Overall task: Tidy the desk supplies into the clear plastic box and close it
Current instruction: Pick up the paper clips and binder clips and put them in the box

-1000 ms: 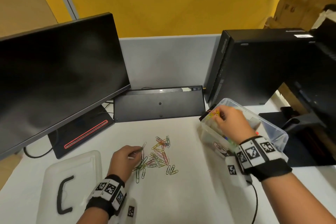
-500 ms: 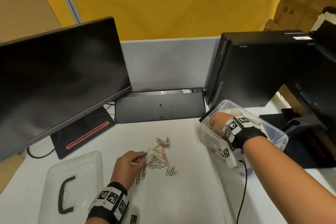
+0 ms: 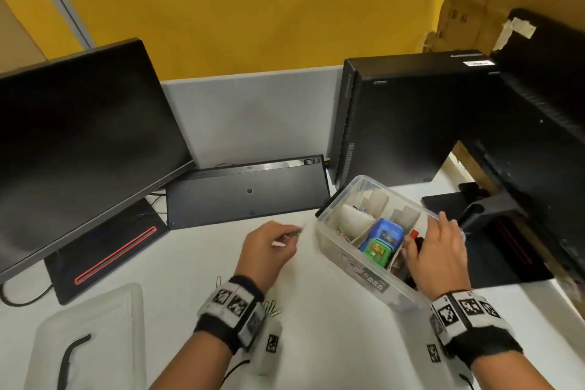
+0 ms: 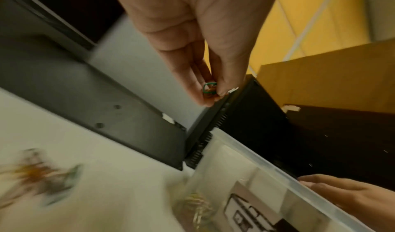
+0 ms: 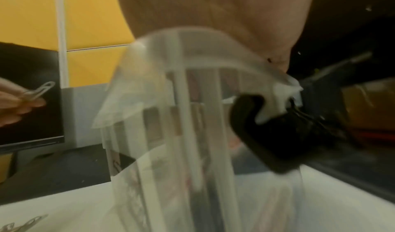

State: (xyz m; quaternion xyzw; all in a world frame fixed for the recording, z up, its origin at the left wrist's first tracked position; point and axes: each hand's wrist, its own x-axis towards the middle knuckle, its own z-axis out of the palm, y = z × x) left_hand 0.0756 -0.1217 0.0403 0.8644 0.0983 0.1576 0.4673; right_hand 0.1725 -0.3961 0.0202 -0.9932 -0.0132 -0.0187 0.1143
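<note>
The clear plastic box (image 3: 335, 233) stands open at the right of the desk, with cardboard dividers and blue and green items inside. My right hand (image 3: 427, 231) grips its right rim, thumb inside and fingers over the outside; in the right wrist view my palm covers the box corner (image 5: 181, 87). My left hand (image 3: 292, 236) hangs just left of the box and pinches a few paper clips (image 4: 210, 90), one of them green. More coloured paper clips (image 3: 272, 310) lie on the desk beside my left wrist. The box lid (image 3: 95, 320) with its black handle lies at the lower left.
A black monitor (image 3: 79, 142) stands at the left. A black keyboard (image 3: 247, 190) leans against the grey partition. A black computer tower (image 3: 395, 117) rises right behind the box. A second monitor stand (image 3: 493, 218) sits at the right of the box.
My left hand has lifted off the paper clip pile with a few clips and moved right towards the box. My right hand left the box's far end and took hold of its right rim.
</note>
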